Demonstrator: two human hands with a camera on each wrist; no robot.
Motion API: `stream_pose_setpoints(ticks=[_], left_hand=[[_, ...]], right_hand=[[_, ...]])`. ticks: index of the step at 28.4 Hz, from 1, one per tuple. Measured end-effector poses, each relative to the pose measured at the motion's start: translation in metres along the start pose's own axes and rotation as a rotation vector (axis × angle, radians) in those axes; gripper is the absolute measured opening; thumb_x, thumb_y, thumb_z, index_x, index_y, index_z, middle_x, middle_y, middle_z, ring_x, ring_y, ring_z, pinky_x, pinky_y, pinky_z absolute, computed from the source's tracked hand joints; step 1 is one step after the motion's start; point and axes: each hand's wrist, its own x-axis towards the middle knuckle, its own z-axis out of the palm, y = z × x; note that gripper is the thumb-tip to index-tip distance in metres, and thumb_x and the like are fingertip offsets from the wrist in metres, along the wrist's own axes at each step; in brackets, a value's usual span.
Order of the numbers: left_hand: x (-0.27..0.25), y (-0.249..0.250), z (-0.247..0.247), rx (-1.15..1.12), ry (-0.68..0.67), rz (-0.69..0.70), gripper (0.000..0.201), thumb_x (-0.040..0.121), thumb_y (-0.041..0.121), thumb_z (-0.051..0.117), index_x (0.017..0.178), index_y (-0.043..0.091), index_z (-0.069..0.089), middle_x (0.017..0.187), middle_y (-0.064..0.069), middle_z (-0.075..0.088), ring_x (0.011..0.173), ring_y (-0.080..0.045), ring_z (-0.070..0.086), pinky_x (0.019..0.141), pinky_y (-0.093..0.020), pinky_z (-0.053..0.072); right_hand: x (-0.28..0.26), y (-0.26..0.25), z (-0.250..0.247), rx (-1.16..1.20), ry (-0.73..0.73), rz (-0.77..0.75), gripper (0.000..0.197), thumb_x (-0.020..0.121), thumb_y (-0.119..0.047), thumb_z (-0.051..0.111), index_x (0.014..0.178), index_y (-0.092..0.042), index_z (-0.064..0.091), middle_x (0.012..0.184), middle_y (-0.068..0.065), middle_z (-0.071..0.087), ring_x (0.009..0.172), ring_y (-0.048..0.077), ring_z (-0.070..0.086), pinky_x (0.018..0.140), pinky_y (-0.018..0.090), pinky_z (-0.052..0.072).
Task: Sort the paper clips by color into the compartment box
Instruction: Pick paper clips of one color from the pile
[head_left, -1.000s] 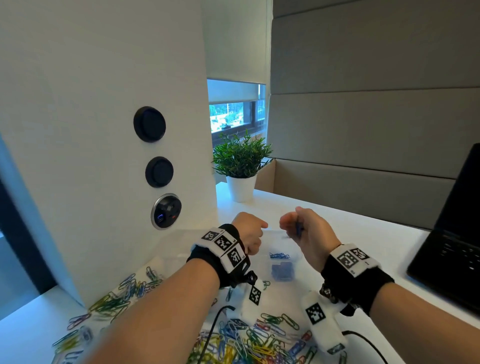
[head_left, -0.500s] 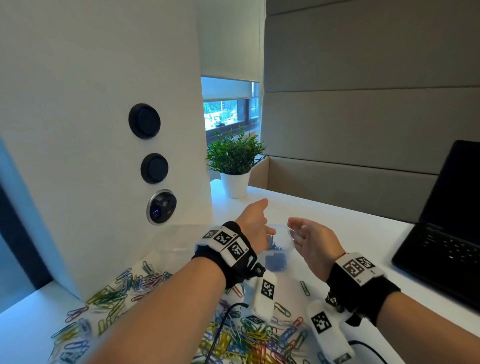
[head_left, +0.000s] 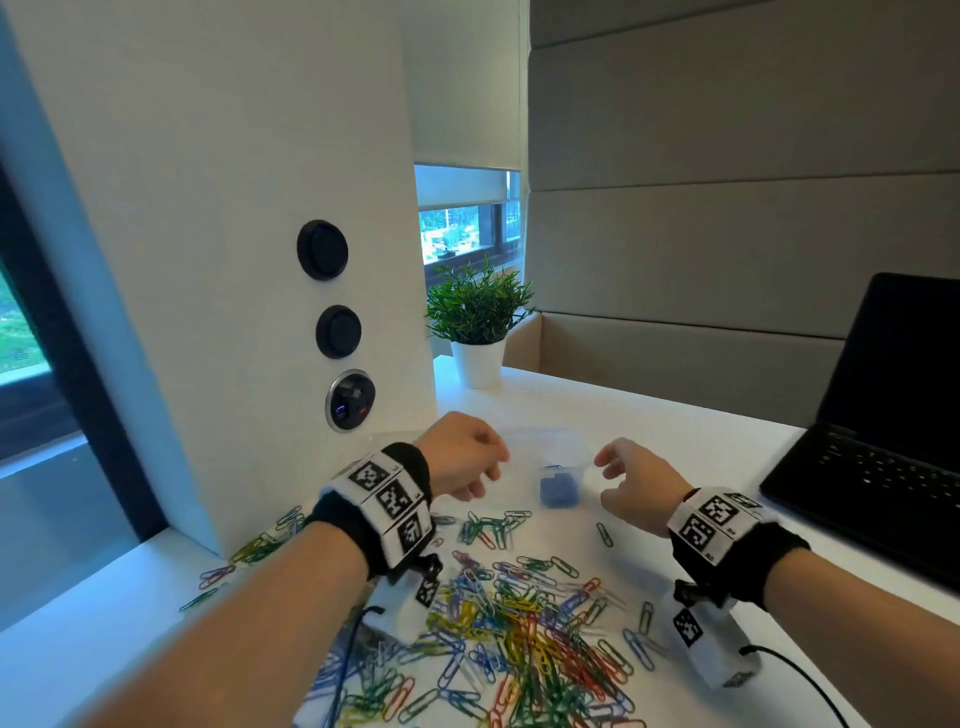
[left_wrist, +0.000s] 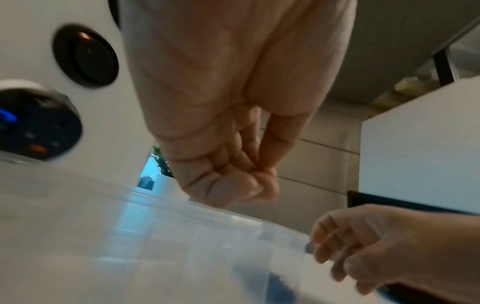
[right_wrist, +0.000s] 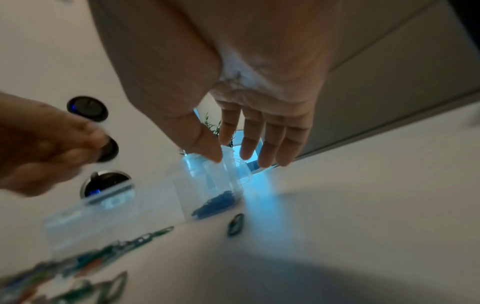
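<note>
Head view: the loose pile of coloured wire paper clips (head_left: 519, 629) is spread over the white bench (head_left: 649, 431) nearest the person. The clear plastic compartment box (head_left: 550, 457) is seen beyond it, with blue clips (head_left: 558, 491) already in one compartment. The left hand (head_left: 462, 457) and right hand (head_left: 631, 478) are held apart, one at each side of the box.

Left wrist view: the left hand (left_wrist: 228, 156) is seen curled into a fist; whether a clip is enclosed cannot be told.

Right wrist view: the right hand (right_wrist: 249, 131) is held with straight fingers above the box (right_wrist: 207, 185), nothing gripped.

Handling (a judgement): the clips are light, stiff, smooth and likely to tangle, so each is best pinched at one rounded end.
</note>
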Motion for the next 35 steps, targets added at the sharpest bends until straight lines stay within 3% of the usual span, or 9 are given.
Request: stream_pose_setpoints(ticks=[4,10,13,16,19,22,30,33,35], left_hand=[[-0.016,-0.032,0.001,0.459,-0.155,-0.048,0.021,0.096,0.016,0.054,0.099,0.005,0.071,0.094,-0.011,0.072,0.068,-0.019,0.062,0.064,-0.029,0.054],[-0.01,-0.042,0.014,0.762,-0.152,-0.032,0.036,0.093,0.019,0.06,0.129,0.016,0.056,0.135,-0.003,0.053,0.116,-0.022,0.056,0.096,-0.032,0.048],[-0.007,-0.035,0.022,0.856,-0.228,-0.025,0.046,0.091,0.018,0.066,0.133,0.01,0.052,0.134,-0.008,0.053,0.114,-0.024,0.056,0.094,-0.033,0.048],[-0.001,-0.031,0.024,0.868,-0.241,-0.019,0.036,0.088,0.014,0.068,0.122,0.006,0.061,0.126,-0.011,0.06,0.097,-0.022,0.057,0.085,-0.032,0.05],[0.004,-0.031,0.024,0.822,-0.189,0.063,0.025,0.093,0.015,0.058,0.116,0.008,0.065,0.123,-0.008,0.062,0.105,-0.024,0.059,0.086,-0.03,0.049],[0.008,-0.025,0.034,0.806,-0.19,0.137,0.034,0.095,0.021,0.055,0.129,0.016,0.057,0.132,-0.004,0.054,0.117,-0.023,0.054,0.098,-0.033,0.046],[0.019,-0.013,0.06,0.923,-0.183,0.068,0.032,0.091,0.011,0.063,0.122,0.005,0.061,0.118,-0.013,0.064,0.101,-0.029,0.064,0.085,-0.034,0.053],[0.018,-0.014,0.056,0.851,-0.18,0.037,0.035,0.088,0.008,0.066,0.123,0.007,0.06,0.124,-0.012,0.059,0.109,-0.029,0.06,0.093,-0.034,0.051],[0.016,-0.018,0.051,0.799,-0.165,0.007,0.033,0.088,0.007,0.065,0.121,0.008,0.061,0.125,-0.011,0.058,0.109,-0.028,0.06,0.09,-0.03,0.051]], right_hand=[[-0.006,-0.001,0.007,-0.329,-0.174,0.023,0.035,0.083,-0.037,0.072,0.113,-0.023,0.059,0.105,-0.006,0.055,0.094,0.012,0.053,0.087,0.025,0.046],[-0.011,-0.017,0.019,-0.468,-0.204,-0.072,0.017,0.085,-0.017,0.07,0.101,-0.012,0.073,0.106,0.007,0.071,0.097,0.021,0.066,0.085,0.027,0.053],[-0.012,-0.023,0.021,-0.502,-0.259,-0.121,0.018,0.088,-0.012,0.063,0.102,-0.01,0.074,0.109,0.009,0.07,0.101,0.024,0.065,0.084,0.024,0.05],[-0.014,-0.019,0.017,-0.489,-0.278,-0.15,0.019,0.087,-0.01,0.063,0.103,-0.015,0.072,0.106,0.002,0.067,0.1,0.02,0.062,0.08,0.021,0.044],[-0.017,-0.012,0.009,-0.479,-0.265,-0.139,0.023,0.084,-0.012,0.067,0.105,-0.018,0.069,0.098,-0.002,0.061,0.091,0.015,0.057,0.079,0.02,0.045],[-0.02,-0.009,0.008,-0.515,-0.284,-0.133,0.027,0.08,-0.016,0.075,0.106,-0.016,0.069,0.107,0.001,0.067,0.093,0.015,0.059,0.081,0.021,0.048],[-0.025,-0.012,0.013,-0.471,-0.307,-0.099,0.019,0.086,-0.016,0.065,0.104,-0.017,0.072,0.108,0.001,0.068,0.099,0.017,0.062,0.086,0.024,0.05],[-0.025,-0.011,0.005,-0.294,-0.311,-0.053,0.017,0.089,-0.015,0.059,0.1,-0.021,0.071,0.095,-0.006,0.065,0.095,0.013,0.061,0.093,0.027,0.05],[-0.026,-0.013,0.001,-0.019,-0.319,0.034,0.017,0.092,-0.01,0.054,0.089,-0.02,0.067,0.081,-0.004,0.065,0.084,0.015,0.064,0.086,0.029,0.054]])
